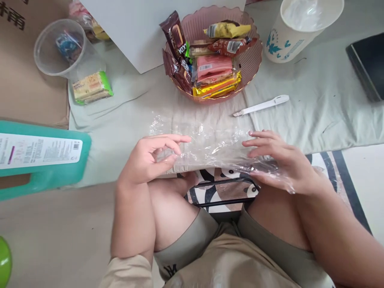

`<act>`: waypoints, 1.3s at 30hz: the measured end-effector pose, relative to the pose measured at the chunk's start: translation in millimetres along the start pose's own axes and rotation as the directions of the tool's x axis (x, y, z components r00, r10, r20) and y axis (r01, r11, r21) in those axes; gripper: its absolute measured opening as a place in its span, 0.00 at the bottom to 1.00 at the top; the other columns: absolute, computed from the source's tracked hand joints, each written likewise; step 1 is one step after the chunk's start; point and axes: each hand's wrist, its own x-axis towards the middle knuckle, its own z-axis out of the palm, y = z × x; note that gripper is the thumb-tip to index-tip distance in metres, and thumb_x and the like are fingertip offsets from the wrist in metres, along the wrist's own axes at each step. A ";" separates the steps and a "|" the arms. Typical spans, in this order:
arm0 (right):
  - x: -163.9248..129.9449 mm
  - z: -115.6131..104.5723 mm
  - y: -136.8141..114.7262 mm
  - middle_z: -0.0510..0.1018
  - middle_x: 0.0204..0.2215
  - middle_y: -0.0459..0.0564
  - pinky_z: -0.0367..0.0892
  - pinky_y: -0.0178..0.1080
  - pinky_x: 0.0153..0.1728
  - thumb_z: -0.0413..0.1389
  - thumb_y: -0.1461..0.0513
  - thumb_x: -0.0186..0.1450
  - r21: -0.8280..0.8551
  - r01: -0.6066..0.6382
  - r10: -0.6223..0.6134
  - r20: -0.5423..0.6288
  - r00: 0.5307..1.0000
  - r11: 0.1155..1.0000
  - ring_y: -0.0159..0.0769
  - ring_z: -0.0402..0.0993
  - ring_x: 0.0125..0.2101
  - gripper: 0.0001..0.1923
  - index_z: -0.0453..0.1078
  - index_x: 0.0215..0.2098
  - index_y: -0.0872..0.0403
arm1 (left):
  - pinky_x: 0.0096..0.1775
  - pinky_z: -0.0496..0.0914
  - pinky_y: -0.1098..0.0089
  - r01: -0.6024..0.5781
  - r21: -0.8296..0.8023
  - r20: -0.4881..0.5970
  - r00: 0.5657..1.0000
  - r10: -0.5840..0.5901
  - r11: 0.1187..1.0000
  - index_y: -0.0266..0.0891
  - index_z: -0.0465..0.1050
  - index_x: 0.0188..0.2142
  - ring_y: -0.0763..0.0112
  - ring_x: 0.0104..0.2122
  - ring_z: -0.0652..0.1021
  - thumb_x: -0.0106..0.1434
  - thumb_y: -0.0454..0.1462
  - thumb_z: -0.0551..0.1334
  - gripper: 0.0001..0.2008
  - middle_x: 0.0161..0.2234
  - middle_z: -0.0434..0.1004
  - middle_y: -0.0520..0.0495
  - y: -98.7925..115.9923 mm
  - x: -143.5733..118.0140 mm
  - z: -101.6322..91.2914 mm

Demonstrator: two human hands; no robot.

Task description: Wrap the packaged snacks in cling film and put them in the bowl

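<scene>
Both hands are on a crinkly clear plastic bag (pixel 210 144) lying on the pale cloth (pixel 315 112) right in front of the knees; left hand (pixel 150 158) pinches its left end between thumb and fingers; right hand (pixel 279 160) rests flat on the right end, fingers spread; pink snack basket (pixel 252 60) sits just behind, white pen (pixel 262 105) beside it.

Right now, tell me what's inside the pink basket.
The pink basket holds wrapped snacks: brown cocoa bars, a yellow packet, a pink pack and yellow bars. Whatever lies beneath that pile is covered.
</scene>
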 end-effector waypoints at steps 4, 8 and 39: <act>-3.5 -1.1 0.2 0.86 0.38 0.48 0.75 0.52 0.57 0.63 0.62 0.67 0.155 -0.093 0.105 -0.073 0.992 0.984 0.46 0.83 0.50 0.04 0.73 0.35 0.48 | 0.50 0.80 0.59 0.045 -0.022 0.025 0.999 -0.044 0.999 0.42 0.70 0.27 0.59 0.46 0.85 0.58 0.37 0.68 0.07 0.47 0.87 0.43 -3.8 -3.7 -6.1; -3.1 0.2 2.4 0.86 0.35 0.49 0.80 0.48 0.46 0.56 0.54 0.72 0.321 -0.196 0.229 -0.069 0.971 0.926 0.46 0.85 0.44 0.15 0.68 0.28 0.49 | 0.54 0.78 0.51 0.043 -0.084 0.117 0.993 -0.033 0.996 0.42 0.60 0.21 0.52 0.51 0.84 0.56 0.37 0.69 0.16 0.47 0.86 0.41 -7.3 -4.2 -15.8; -4.3 3.6 18.1 0.83 0.25 0.44 0.75 0.55 0.54 0.52 0.49 0.74 0.341 -0.276 0.392 -0.343 0.853 0.899 0.47 0.85 0.42 0.19 0.67 0.27 0.46 | 0.28 0.77 0.67 -0.042 -0.521 -0.178 0.982 -0.061 0.852 0.42 0.60 0.25 0.66 0.26 0.84 0.59 0.57 0.70 0.27 0.28 0.84 0.51 -22.3 18.9 15.9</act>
